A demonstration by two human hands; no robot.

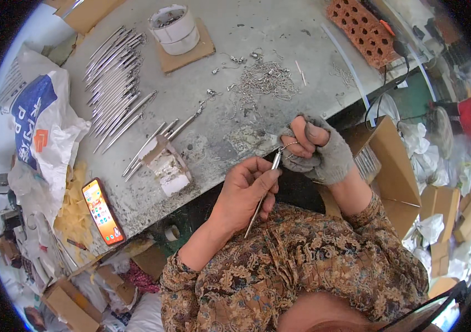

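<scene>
My bare left hand point(249, 185) is closed around a slim, pointed metal rod point(254, 220), which slants down toward my shirt. The rod's upper end sticks out above the thumb and meets a thin metal chain point(289, 145). In a grey fingerless glove, my right hand point(315, 146) has its fingers curled on that chain, just right of the rod's tip. On the table beyond lies a loose heap of fine chains point(266, 80). Many similar rods point(114, 83) with chains lie in a row at the far left. A few more rods point(155, 145) rest on a small white box point(170, 169).
A white tub point(173, 30) stands on a cardboard square point(205, 51) at the back. A lit phone point(102, 211) lies at the left edge beside a plastic bag point(44, 110). At right are a perforated red brick point(363, 33) and an open carton point(393, 166) below the table edge.
</scene>
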